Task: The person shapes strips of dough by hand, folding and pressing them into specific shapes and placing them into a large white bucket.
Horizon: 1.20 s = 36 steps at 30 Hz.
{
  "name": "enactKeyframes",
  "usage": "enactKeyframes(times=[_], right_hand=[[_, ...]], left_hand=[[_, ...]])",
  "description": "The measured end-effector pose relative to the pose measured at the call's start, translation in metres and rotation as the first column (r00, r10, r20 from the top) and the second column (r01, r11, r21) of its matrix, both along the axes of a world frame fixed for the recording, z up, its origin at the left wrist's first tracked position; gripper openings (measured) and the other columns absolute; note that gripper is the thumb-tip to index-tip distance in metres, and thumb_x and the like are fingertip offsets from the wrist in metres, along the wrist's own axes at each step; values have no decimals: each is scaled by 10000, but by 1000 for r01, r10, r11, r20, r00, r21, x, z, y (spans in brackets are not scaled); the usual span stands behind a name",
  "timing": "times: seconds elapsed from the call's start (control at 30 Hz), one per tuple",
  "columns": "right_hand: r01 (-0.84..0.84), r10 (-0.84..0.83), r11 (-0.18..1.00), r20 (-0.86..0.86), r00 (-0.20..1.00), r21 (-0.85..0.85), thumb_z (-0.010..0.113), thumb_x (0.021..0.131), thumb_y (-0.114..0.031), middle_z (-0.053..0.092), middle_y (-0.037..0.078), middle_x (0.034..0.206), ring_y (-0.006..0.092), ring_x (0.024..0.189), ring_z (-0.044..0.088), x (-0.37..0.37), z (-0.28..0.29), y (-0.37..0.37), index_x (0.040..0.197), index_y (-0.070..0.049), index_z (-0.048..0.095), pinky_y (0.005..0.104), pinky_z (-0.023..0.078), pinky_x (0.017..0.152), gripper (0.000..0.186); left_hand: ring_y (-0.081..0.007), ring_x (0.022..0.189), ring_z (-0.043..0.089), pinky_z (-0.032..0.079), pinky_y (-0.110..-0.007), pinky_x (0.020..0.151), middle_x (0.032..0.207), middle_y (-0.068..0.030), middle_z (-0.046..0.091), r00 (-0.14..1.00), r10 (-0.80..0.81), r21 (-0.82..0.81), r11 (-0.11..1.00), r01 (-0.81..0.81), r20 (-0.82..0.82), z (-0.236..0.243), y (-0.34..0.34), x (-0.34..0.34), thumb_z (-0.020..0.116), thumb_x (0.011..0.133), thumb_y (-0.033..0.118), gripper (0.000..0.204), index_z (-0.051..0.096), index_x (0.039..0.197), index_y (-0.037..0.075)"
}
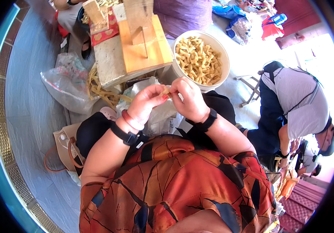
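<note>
Above my lap, my left hand [147, 101] and my right hand [190, 100] meet with their fingertips pinched together. Between them is a small yellowish piece [164, 92], mostly covered by the fingers; its exact kind I cannot make out. Just beyond my right hand stands a round white bucket [225, 73], filled with short, pale yellow knotted pieces [199, 60]. Long flat yellowish strips [96, 88] hang and lie beside the stand to the left of my hands. Crumpled clear plastic [157, 121] lies under my hands.
Ahead is a low stand [108, 64] with a wooden board [151, 42] and an upright block on it. A plastic bag [68, 83] and a beige handbag [64, 145] lie left. A purple sack [182, 17] stands behind the bucket. At right a person [303, 93] bends over, near a stool [248, 88].
</note>
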State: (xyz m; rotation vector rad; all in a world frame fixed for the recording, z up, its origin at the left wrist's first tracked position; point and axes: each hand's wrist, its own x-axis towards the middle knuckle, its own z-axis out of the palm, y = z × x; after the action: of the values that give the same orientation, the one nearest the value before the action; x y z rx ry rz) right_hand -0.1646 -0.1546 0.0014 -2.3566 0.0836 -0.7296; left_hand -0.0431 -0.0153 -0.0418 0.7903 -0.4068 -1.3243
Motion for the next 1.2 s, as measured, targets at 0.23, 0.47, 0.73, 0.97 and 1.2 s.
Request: enactKeyframes(times=[0.23,0.47,0.73,0.97,1.2], right_hand=[[22,46,976,-300,953,218,656,798,-54,623,118,801,318,730,610,-6,11,0,917,-20,589,360,499,721,140],[10,20,997,-368,930,79,615,883,-134,578,123,681,220,631,598,0,10,-5,820,-1,582,343,442,554,151],[-121,229,917,-254,940,379,639,865,-103,528,132,672,308,621,533,-4,28,18,775,-16,573,379,447,585,142],[-78,174,945,-288,942,316,628,890,-122,582,141,752,306,692,587,-12,30,-3,871,-5,590,369,478,645,125],[-289,287,957,-177,941,16,680,776,11,565,58,662,209,555,566,8,25,20,791,-43,517,318,458,523,172]], left_hand=[[-138,929,555,448,-263,849,1028,-41,569,831,280,-150,960,-237,480,-4,-4,-2,644,875,25,63,620,930,5],[-132,852,578,474,-265,778,941,-61,617,549,300,-175,947,-269,780,9,-3,-5,538,962,97,156,597,1064,-5],[-58,631,491,415,-220,578,737,7,560,465,390,-118,851,-512,795,7,-7,2,476,1005,201,207,566,921,35],[-91,688,532,450,-241,651,763,-18,600,414,315,-95,877,-471,854,13,3,7,496,996,190,199,591,907,40],[-187,757,640,492,-297,699,808,-102,661,541,339,-81,892,-444,769,13,5,7,555,955,174,154,595,953,25]])
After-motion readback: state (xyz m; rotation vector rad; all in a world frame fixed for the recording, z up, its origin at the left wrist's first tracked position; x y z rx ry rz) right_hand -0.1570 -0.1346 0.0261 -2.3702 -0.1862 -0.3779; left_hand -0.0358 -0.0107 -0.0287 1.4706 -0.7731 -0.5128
